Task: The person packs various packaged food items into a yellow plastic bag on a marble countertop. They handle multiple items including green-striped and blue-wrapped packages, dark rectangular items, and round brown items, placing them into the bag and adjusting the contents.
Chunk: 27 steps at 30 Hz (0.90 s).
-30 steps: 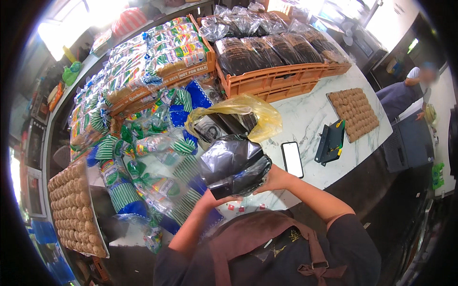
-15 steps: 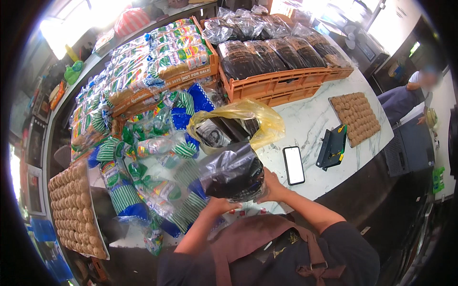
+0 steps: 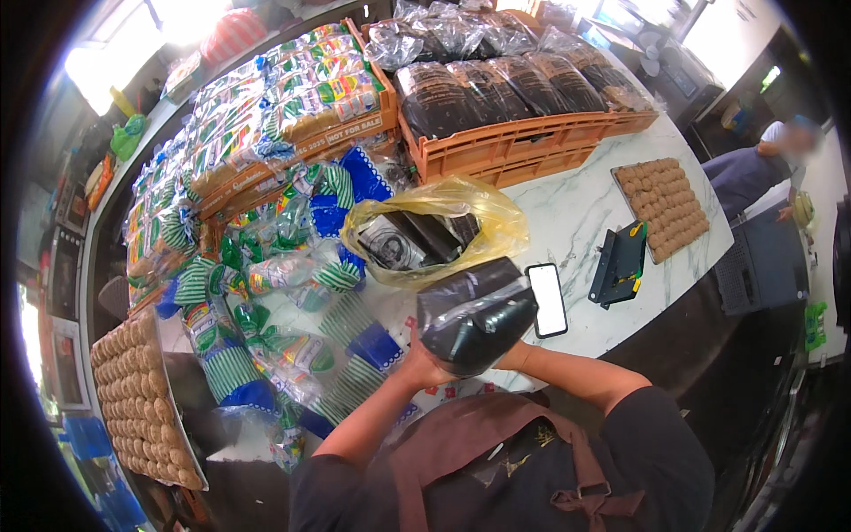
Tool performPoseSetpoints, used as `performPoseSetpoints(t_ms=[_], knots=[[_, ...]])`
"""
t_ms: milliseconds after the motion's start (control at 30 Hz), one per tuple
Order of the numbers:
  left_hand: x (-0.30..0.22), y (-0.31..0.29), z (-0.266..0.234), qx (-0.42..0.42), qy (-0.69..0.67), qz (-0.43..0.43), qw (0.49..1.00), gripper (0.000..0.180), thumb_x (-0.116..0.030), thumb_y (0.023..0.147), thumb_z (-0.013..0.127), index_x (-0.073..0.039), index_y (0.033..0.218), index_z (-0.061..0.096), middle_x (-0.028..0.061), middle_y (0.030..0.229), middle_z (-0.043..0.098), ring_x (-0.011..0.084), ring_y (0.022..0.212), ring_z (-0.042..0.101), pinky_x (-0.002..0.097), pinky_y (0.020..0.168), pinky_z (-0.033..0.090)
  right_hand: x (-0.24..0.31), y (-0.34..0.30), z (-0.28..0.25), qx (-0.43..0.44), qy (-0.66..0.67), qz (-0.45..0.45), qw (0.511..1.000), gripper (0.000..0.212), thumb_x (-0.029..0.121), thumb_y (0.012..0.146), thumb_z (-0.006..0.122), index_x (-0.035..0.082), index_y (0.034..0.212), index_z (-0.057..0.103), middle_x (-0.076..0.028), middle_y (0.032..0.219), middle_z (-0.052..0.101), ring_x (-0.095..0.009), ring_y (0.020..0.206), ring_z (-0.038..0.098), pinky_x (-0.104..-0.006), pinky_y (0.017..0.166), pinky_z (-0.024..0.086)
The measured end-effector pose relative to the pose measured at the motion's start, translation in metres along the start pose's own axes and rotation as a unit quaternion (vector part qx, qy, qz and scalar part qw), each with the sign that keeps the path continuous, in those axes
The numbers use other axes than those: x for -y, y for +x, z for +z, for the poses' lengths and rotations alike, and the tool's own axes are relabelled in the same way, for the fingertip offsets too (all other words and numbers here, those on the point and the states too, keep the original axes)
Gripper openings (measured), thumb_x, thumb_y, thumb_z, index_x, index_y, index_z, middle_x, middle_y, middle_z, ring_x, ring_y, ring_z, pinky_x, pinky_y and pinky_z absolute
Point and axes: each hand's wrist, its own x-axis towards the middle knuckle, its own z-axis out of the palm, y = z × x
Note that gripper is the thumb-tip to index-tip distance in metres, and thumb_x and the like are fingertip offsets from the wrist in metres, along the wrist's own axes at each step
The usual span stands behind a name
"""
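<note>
Dark bagged loaf (image 3: 474,315) at frame centre, long axis running lower left to upper right, held at its near end by left hand (image 3: 424,365) and right hand (image 3: 512,356), both grips closed on it

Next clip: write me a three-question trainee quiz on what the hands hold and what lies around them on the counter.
1. True or false: both hands grip the dark bagged loaf.
2. What lies just right of the loaf on the marble counter? A) smartphone B) knife C) cup
3. The open bag behind the loaf is coloured ____.

Key
1. True: left hand and right hand hold it from below.
2. A, the smartphone.
3. Yellow: the yellow bag.
</note>
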Motion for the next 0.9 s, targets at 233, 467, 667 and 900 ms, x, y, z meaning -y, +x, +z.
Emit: performPoseSetpoints(t_ms=[233, 467, 667, 900], knots=[[0.033, -0.014, 0.016, 0.01, 0.034, 0.017, 0.999, 0.062, -0.036, 0.084, 0.067, -0.007, 0.137, 0.051, 0.0112, 0.135, 0.054, 0.025, 0.124, 0.05, 0.0409, 0.108, 0.036, -0.041, -0.019, 0.023, 0.016, -0.013, -0.014, 1.0, 0.052, 0.034, 0.086, 0.066, 0.012, 0.132, 0.055, -0.011, 0.132, 0.055, -0.027, 0.122, 0.052, -0.0432, 0.104, 0.039], [0.078, 0.005, 0.037, 0.016, 0.142, 0.101, 0.985, 0.042, -0.029, 0.097, 0.052, -0.009, 0.133, 0.054, 0.0111, 0.133, 0.055, 0.0222, 0.12, 0.053, 0.0334, 0.106, 0.039, -0.076, -0.028, 0.051, 0.043, 0.052, 0.062, 0.996, 0.054, 0.029, 0.086, 0.059, 0.019, 0.138, 0.049, -0.009, 0.141, 0.047, -0.028, 0.133, 0.04, -0.0549, 0.113, 0.024], [0.071, -0.001, 0.048, -0.025, 0.217, 0.093, 0.971, 0.046, -0.028, 0.089, 0.063, -0.008, 0.129, 0.057, 0.0112, 0.127, 0.059, 0.0235, 0.115, 0.056, 0.0352, 0.102, 0.042, -0.078, -0.038, 0.065, 0.006, -0.157, 0.054, 0.986, 0.059, 0.019, 0.08, 0.056, 0.011, 0.138, 0.046, -0.02, 0.146, 0.038, -0.034, 0.138, 0.031, -0.0602, 0.113, 0.021], [0.009, -0.02, 0.031, -0.012, -0.204, -0.251, 0.946, 0.047, -0.011, 0.077, 0.074, -0.001, 0.122, 0.061, 0.0128, 0.109, 0.068, 0.0224, 0.096, 0.065, 0.0328, 0.081, 0.053, -0.014, -0.053, 0.068, -0.034, 0.144, 0.288, 0.946, 0.05, 0.014, 0.076, 0.07, 0.008, 0.125, 0.059, -0.019, 0.117, 0.062, -0.034, 0.118, 0.053, -0.0424, 0.108, 0.035]])
